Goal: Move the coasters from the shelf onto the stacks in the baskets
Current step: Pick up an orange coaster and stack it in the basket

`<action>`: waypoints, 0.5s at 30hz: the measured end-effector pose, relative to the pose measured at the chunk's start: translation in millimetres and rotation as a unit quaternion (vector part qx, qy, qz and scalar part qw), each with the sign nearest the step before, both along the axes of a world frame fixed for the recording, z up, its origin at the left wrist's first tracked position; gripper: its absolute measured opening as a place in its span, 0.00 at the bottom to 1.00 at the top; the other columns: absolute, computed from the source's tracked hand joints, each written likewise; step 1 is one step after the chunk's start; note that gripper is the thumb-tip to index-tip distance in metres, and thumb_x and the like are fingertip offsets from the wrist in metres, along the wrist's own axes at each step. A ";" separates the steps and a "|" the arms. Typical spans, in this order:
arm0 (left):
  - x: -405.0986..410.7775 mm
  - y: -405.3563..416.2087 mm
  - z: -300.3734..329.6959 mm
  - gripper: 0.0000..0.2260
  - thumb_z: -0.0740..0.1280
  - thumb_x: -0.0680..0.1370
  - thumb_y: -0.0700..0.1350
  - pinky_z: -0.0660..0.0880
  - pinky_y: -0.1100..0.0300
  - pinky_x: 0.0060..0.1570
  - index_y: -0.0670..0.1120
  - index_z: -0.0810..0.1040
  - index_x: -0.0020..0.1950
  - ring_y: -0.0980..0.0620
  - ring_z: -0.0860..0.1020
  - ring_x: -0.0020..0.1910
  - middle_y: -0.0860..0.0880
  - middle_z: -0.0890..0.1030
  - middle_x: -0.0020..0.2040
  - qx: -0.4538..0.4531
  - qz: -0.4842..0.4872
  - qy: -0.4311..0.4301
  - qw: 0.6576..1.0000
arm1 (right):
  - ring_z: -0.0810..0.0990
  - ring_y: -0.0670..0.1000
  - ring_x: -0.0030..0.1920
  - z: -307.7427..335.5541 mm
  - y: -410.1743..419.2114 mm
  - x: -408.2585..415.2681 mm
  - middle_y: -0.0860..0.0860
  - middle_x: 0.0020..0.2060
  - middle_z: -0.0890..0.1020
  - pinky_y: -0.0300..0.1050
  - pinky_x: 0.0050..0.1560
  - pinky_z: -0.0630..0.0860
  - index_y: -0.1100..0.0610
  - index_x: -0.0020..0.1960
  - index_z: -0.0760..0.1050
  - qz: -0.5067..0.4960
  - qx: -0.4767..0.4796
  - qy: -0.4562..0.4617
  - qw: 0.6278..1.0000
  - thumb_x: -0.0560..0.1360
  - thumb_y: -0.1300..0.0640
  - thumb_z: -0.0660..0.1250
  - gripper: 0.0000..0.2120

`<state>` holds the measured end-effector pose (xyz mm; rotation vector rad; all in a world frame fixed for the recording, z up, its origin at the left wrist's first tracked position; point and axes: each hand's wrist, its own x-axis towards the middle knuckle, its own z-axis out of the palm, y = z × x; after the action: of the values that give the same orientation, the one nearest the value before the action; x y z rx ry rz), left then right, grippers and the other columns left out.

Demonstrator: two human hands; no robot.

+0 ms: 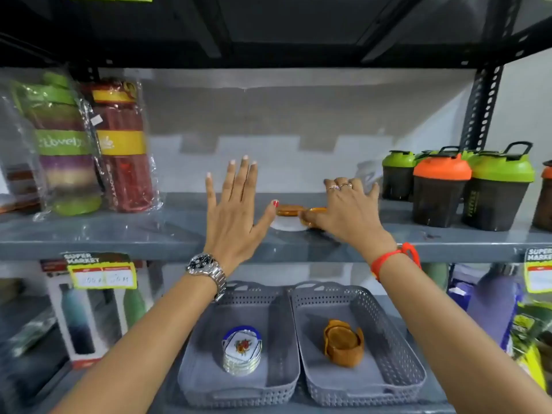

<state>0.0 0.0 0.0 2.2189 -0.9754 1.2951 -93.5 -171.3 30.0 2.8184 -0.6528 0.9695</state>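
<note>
On the grey shelf (149, 234) lie a brown round coaster (288, 209), a white coaster (288, 226) under its near edge, and a second brown coaster (317, 210) partly hidden under my right hand (348, 210). My right hand curls down over that coaster, touching it. My left hand (233, 207) hovers flat with fingers spread just left of the coasters, its thumb tip close to the brown one. Below, the left grey basket (206, 375) holds a stack of white flower-print coasters (242, 349). The right grey basket (397, 348) holds a stack of brown coasters (343, 346).
Wrapped bottles (119, 144) stand at the shelf's left. Shaker bottles with green and orange lids (442, 189) stand at its right. Boxed bottles (80, 318) and a purple bottle (493, 306) flank the baskets on the lower shelf. Price tags (103, 274) hang from the shelf edge.
</note>
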 end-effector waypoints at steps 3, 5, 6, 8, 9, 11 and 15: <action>-2.0 14.4 -21.7 0.32 0.46 0.78 0.61 0.35 0.45 0.72 0.45 0.49 0.77 0.49 0.48 0.76 0.50 0.51 0.77 -0.004 0.020 0.013 1.000 | 0.65 0.59 0.69 -0.9 -2.0 2.8 0.57 0.65 0.73 0.69 0.69 0.56 0.59 0.65 0.71 -0.027 0.057 0.054 0.997 0.68 0.33 0.61 0.36; 0.2 21.5 -40.1 0.31 0.47 0.78 0.60 0.39 0.43 0.73 0.45 0.52 0.77 0.48 0.51 0.76 0.50 0.55 0.77 -0.004 0.025 0.015 1.000 | 0.65 0.60 0.69 -0.9 -1.7 4.3 0.58 0.65 0.74 0.68 0.69 0.57 0.59 0.63 0.72 -0.030 0.087 0.059 0.994 0.68 0.31 0.61 0.37; 1.6 23.5 -45.5 0.30 0.48 0.78 0.59 0.40 0.42 0.73 0.45 0.53 0.77 0.48 0.53 0.76 0.49 0.58 0.76 -0.004 0.027 0.018 0.999 | 0.66 0.60 0.68 -1.5 0.6 5.1 0.58 0.64 0.74 0.67 0.68 0.58 0.59 0.62 0.73 -0.031 0.086 0.063 0.994 0.67 0.31 0.61 0.37; 4.6 26.4 -52.6 0.29 0.49 0.79 0.58 0.43 0.42 0.73 0.44 0.56 0.76 0.47 0.55 0.75 0.48 0.61 0.75 -0.001 0.033 0.016 0.999 | 0.66 0.60 0.67 -0.1 2.9 7.3 0.57 0.63 0.76 0.64 0.67 0.60 0.58 0.60 0.75 -0.039 0.096 0.065 0.992 0.66 0.29 0.61 0.37; 6.0 27.0 -55.2 0.29 0.49 0.79 0.58 0.44 0.43 0.73 0.44 0.57 0.76 0.46 0.56 0.75 0.48 0.62 0.75 -0.003 0.033 0.011 0.999 | 0.66 0.60 0.67 1.2 4.2 7.0 0.57 0.62 0.76 0.63 0.67 0.61 0.58 0.59 0.75 -0.046 0.102 0.069 0.991 0.65 0.28 0.62 0.38; 6.7 27.1 -59.3 0.28 0.51 0.79 0.57 0.45 0.43 0.73 0.44 0.59 0.75 0.46 0.57 0.74 0.48 0.63 0.74 -0.003 0.031 0.005 1.000 | 0.66 0.61 0.68 2.1 5.3 6.0 0.57 0.63 0.76 0.62 0.67 0.61 0.59 0.59 0.75 -0.055 0.113 0.077 0.989 0.65 0.27 0.62 0.39; 8.4 26.9 -64.4 0.26 0.52 0.79 0.55 0.46 0.45 0.73 0.45 0.63 0.74 0.46 0.60 0.73 0.48 0.66 0.73 -0.011 0.028 -0.006 1.000 | 0.63 0.61 0.69 0.0 1.8 4.7 0.58 0.64 0.75 0.63 0.67 0.58 0.58 0.59 0.75 -0.064 0.147 0.088 0.983 0.62 0.25 0.63 0.41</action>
<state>8.4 26.9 -64.4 2.2376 -0.9059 1.3392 -88.8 -169.5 30.0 3.0171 -1.0146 0.6380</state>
